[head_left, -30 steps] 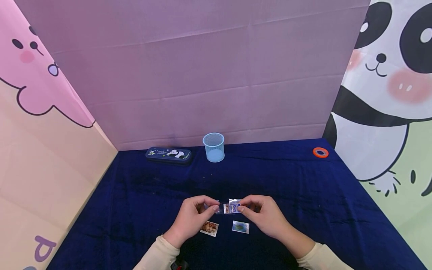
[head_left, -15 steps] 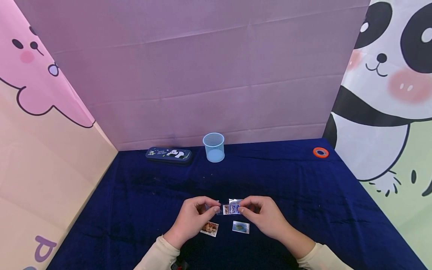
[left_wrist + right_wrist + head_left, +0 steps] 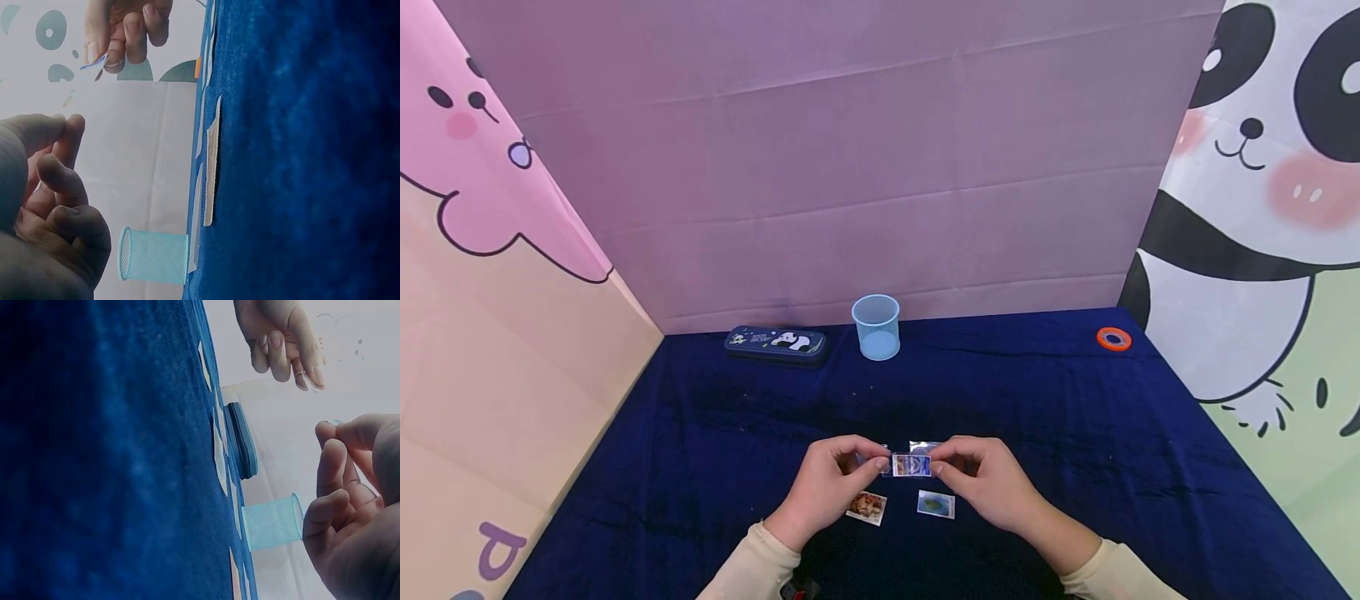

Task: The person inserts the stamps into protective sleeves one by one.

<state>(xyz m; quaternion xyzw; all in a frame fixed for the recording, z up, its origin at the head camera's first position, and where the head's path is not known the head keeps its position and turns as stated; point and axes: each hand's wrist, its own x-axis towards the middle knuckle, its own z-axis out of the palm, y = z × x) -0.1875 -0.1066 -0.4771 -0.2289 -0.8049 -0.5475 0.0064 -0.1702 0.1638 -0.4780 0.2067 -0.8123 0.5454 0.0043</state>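
Observation:
A clear plastic sleeve [image 3: 889, 463] is stretched between my hands just above the dark blue cloth, with a small blue-and-brown stamp [image 3: 912, 465] lying in or against it; which of the two, I cannot tell. Thumb and index finger of my left hand [image 3: 831, 479] pinch the left end. My right hand [image 3: 988, 479] pinches the right end beside the stamp's edge; in the left wrist view a bluish corner shows at its fingertips. On the cloth below lie a brown stamp [image 3: 867, 507], near the left hand, and a green-blue stamp [image 3: 936, 503], near the right.
Behind the fingers lies a shiny clear packet [image 3: 922, 447], partly hidden. Along the back stand a dark blue pencil case [image 3: 777, 345] with a panda and a light blue mesh pen holder [image 3: 877, 328]. An orange tape roll [image 3: 1113, 338] lies at the far right.
The stamp between my hands has shifted slightly left, and its right edge now shows clear of my right thumb. Both hands have barely moved.

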